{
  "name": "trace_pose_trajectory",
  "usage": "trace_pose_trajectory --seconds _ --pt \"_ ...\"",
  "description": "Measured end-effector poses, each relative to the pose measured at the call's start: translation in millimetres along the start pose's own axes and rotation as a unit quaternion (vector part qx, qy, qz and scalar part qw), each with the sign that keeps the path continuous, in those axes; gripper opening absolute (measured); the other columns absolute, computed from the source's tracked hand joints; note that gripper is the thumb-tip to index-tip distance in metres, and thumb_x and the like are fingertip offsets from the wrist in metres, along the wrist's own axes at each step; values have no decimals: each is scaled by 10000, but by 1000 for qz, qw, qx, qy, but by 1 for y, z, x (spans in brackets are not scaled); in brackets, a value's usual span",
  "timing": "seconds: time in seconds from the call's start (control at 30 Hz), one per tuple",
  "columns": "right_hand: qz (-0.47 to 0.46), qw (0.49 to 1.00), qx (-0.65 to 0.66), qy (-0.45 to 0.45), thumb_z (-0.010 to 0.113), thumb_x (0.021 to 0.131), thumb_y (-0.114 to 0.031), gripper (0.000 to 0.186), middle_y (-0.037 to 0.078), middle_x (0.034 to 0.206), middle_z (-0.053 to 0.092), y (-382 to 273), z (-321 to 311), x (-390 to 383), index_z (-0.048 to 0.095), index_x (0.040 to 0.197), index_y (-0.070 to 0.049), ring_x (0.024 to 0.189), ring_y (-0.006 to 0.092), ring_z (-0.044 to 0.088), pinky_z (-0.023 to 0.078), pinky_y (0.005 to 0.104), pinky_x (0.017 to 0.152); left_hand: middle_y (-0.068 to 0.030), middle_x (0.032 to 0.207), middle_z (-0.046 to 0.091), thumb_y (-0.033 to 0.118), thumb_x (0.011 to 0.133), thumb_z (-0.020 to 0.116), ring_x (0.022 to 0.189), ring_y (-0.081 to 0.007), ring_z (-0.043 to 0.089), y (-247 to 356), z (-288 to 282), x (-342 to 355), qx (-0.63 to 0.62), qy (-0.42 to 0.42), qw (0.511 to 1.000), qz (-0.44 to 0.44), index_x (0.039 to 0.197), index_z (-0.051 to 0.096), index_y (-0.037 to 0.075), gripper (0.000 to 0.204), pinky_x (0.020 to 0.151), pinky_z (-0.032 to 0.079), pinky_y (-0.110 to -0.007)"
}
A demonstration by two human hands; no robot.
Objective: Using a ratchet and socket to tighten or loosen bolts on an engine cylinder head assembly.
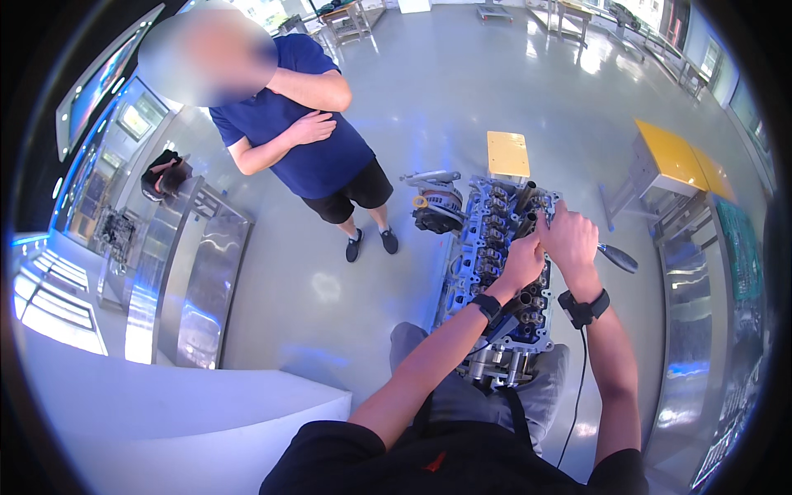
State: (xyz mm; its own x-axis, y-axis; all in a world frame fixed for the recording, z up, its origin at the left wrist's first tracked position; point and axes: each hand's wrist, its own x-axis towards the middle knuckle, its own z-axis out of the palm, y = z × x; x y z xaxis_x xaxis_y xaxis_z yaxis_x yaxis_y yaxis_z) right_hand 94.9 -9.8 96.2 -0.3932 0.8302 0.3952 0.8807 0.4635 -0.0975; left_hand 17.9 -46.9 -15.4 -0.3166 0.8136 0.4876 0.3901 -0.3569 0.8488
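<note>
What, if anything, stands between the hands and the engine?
Nothing visible: left hand and right hand are over the right side of the engine. A dark tool handle juts outward beside the right hand. The spot under the hands is hidden.

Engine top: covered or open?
Open: rows of metal parts show bare along the engine, with no cover over them. The left hand and right hand hide part of it.

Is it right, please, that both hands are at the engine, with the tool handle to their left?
Almost: the left hand and right hand are at the engine, but the head view shows the tool handle to their right, not left.
</note>
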Motion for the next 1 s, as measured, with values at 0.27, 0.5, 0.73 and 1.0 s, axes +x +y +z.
trace_pose_trajectory --seconds 0.27,0.5,0.73,1.0 --pt "-237 962 127 39 668 749 -325 286 106 594 599 29 1 21 581 627 -81 559 327 610 483 414 523 -285 817 585 16 863 493 819 -487 552 0 2 4 -4 -44 999 25 861 534 -50 77 663 445 -514" --pt "-64 997 17 -30 605 819 -389 311 134 659 656 4 7 16 638 747 -89 586 319 651 522 427 559 -233 689 605 -26 805 535 682 -424 602 4 3 6 27 33 999 3 798 595 -35 61 570 450 -461" --pt "-97 994 52 18 616 802 -376 306 90 632 639 20 6 15 621 717 -82 584 296 640 508 397 536 -237 710 604 11 843 547 690 -444 587 3 8 3 24 26 999 20 870 580 -30 59 586 447 -473" --pt "-188 977 98 -7 609 777 -318 280 103 580 615 15 18 29 621 615 -90 562 302 628 498 405 530 -219 820 645 16 894 508 775 -430 611 -3 -1 4 40 -15 999 -17 1010 597 0 147 631 476 -469"
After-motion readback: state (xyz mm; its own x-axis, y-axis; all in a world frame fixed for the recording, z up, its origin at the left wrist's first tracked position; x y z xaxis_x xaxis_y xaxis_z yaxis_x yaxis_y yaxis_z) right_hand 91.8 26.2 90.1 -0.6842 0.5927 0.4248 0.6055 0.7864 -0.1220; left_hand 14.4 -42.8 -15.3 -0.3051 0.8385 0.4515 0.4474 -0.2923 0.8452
